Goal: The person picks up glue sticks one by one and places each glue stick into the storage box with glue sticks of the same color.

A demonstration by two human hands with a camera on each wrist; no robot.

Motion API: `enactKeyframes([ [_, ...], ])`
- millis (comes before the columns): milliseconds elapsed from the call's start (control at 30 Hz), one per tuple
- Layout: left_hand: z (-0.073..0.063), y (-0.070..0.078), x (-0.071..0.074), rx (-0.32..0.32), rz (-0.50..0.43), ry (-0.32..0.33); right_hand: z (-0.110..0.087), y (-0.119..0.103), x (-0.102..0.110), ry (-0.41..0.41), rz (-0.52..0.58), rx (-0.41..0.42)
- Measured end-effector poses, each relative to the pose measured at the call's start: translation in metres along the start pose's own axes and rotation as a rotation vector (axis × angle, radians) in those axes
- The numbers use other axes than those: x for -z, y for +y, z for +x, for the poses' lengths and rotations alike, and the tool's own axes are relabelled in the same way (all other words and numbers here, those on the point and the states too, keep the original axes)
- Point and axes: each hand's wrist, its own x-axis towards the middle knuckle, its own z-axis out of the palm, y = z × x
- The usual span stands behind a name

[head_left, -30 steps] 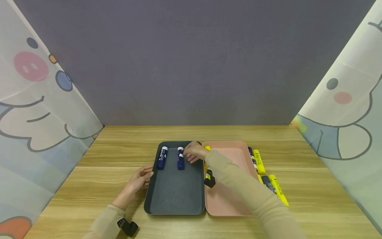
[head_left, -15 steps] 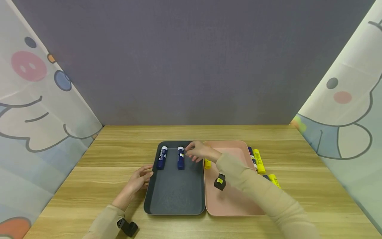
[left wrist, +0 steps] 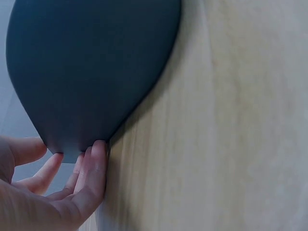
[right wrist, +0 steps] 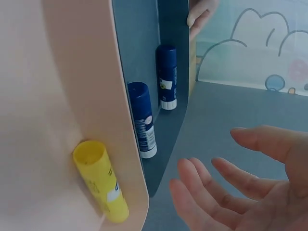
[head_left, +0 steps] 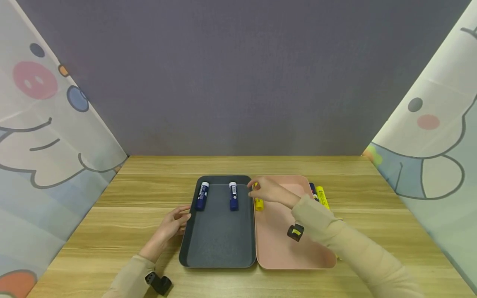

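My left hand [head_left: 174, 221] rests its fingertips and thumb against the left outer wall of the dark grey tray [head_left: 220, 244]; in the left wrist view, fingers [left wrist: 91, 175] touch that wall. Two blue glue sticks with white caps lie lengthwise in this tray: a left glue stick [head_left: 202, 198] near the left wall and a right glue stick [head_left: 233, 198] right of the middle. My right hand [head_left: 269, 191] hovers empty over the upper left of the pink tray [head_left: 287, 252], fingers loosely spread. A yellow glue stick [right wrist: 102, 183] lies along the pink tray's left wall, partly hidden by that hand in the head view.
The two trays stand side by side on the wooden table [head_left: 134, 186]. Beyond the pink tray's right edge lie a blue glue stick [head_left: 314, 190] and a yellow one [head_left: 322, 196], partly covered by my right sleeve. A dark panel [head_left: 238, 82] rises behind the table.
The right-hand blue glue stick has shifted right in the grey tray and its label has turned. My right hand has drawn back rightward over the pink tray. The left hand stays put.
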Motion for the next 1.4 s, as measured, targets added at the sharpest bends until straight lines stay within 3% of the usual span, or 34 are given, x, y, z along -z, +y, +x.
enactKeyframes([
  [200,0.001,-0.002,0.001,0.01,-0.001,-0.006,-0.017,0.012,0.01,0.022,0.053,0.057],
  [467,-0.005,0.006,0.001,-0.014,-0.014,-0.038,-0.039,0.025,0.026,0.083,-0.037,-0.007],
  [700,-0.005,0.006,0.001,-0.035,-0.031,-0.051,-0.053,0.042,0.038,0.158,-0.057,0.072],
  [1033,-0.004,0.006,0.002,-0.041,-0.016,-0.063,-0.07,0.061,0.053,0.12,0.005,-0.016],
  [1200,-0.003,0.006,0.0,-0.013,-0.007,-0.036,-0.078,0.07,0.058,0.132,0.033,-0.04],
  [1400,-0.004,0.008,-0.001,-0.006,0.002,-0.023,-0.09,0.081,0.065,0.141,0.004,-0.051],
])
